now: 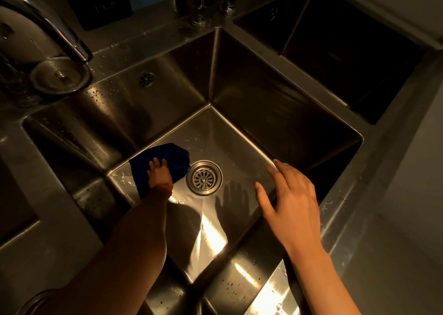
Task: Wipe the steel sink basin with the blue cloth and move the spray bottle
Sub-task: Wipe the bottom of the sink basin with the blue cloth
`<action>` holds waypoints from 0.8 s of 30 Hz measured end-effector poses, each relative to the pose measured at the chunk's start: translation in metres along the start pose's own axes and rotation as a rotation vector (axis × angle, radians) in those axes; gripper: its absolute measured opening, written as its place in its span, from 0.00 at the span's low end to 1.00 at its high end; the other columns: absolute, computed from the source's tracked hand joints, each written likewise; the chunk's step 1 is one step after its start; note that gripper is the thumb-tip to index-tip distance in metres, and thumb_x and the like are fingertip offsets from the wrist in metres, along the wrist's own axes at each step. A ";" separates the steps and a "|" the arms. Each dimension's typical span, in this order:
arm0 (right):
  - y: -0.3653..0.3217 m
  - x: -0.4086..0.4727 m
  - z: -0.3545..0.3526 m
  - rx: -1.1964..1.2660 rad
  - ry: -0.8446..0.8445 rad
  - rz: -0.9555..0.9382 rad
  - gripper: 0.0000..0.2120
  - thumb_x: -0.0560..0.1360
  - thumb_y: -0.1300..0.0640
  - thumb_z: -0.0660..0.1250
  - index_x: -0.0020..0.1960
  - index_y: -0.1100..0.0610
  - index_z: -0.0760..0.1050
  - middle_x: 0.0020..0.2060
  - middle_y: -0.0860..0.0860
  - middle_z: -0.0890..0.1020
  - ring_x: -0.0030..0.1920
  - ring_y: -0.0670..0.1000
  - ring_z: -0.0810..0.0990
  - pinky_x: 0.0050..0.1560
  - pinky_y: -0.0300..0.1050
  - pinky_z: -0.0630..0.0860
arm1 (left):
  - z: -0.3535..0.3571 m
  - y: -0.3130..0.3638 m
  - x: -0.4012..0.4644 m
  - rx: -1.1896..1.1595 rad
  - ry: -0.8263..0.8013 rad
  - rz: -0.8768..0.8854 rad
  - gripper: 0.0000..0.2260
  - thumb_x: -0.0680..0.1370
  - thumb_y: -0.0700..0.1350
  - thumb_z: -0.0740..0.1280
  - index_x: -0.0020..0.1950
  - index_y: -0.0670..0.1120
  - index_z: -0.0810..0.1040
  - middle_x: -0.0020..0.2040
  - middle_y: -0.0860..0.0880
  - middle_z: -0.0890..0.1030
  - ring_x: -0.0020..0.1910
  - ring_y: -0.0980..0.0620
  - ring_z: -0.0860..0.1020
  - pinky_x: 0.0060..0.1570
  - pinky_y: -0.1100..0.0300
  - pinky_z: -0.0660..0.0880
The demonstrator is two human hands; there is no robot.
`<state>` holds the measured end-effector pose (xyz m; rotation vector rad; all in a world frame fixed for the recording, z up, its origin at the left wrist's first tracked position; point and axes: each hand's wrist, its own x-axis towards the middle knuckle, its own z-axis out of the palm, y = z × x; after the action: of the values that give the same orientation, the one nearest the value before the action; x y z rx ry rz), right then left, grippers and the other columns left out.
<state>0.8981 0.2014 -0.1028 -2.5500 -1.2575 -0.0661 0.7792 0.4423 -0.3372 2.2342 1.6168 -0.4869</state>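
A deep steel sink basin (239, 147) fills the middle of the view, wet, with a round drain strainer (204, 177) in its floor. The blue cloth (165, 157) lies flat on the basin floor just left of the drain. My left hand (159, 173) reaches down into the basin and presses on the cloth with its fingers spread over it. My right hand (288, 202) hovers over the basin's right side, fingers apart, holding nothing. No spray bottle shows in this view.
A curved faucet (52, 34) arches over a round steel lid (61, 75) at the upper left. A second, darker basin (347, 51) lies at the upper right. Tap fittings (203, 0) stand behind the basin. Water droplets dot the rim and the near wall.
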 end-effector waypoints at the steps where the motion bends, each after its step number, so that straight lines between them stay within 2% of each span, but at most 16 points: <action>1: 0.000 0.000 0.000 -0.013 0.000 -0.010 0.18 0.74 0.49 0.65 0.59 0.60 0.76 0.58 0.58 0.79 0.60 0.59 0.76 0.62 0.54 0.66 | 0.000 -0.001 0.001 0.004 -0.002 0.005 0.32 0.80 0.37 0.62 0.79 0.44 0.49 0.79 0.41 0.48 0.78 0.42 0.49 0.76 0.49 0.53; 12: -0.001 0.001 -0.001 -0.057 -0.028 -0.053 0.19 0.74 0.47 0.61 0.58 0.57 0.77 0.60 0.57 0.78 0.62 0.58 0.74 0.63 0.55 0.65 | -0.003 0.007 0.006 0.038 -0.052 0.153 0.31 0.80 0.36 0.60 0.79 0.45 0.48 0.79 0.42 0.46 0.78 0.43 0.46 0.76 0.48 0.53; 17: -0.001 0.002 -0.001 -0.052 -0.045 -0.059 0.18 0.74 0.48 0.62 0.59 0.58 0.77 0.61 0.57 0.77 0.64 0.58 0.73 0.65 0.54 0.61 | 0.006 0.004 -0.001 0.016 0.004 0.136 0.29 0.81 0.35 0.59 0.79 0.43 0.49 0.79 0.41 0.47 0.78 0.43 0.48 0.76 0.50 0.53; 24: -0.002 0.000 -0.002 -0.022 -0.042 -0.033 0.17 0.74 0.51 0.67 0.59 0.58 0.76 0.61 0.58 0.77 0.64 0.58 0.72 0.65 0.54 0.62 | 0.005 0.006 -0.003 -0.030 -0.001 0.079 0.31 0.79 0.34 0.61 0.79 0.44 0.49 0.79 0.41 0.47 0.78 0.43 0.48 0.76 0.49 0.54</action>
<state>0.8966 0.2021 -0.1000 -2.5622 -1.3210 -0.0341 0.7832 0.4356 -0.3397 2.2661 1.5182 -0.4399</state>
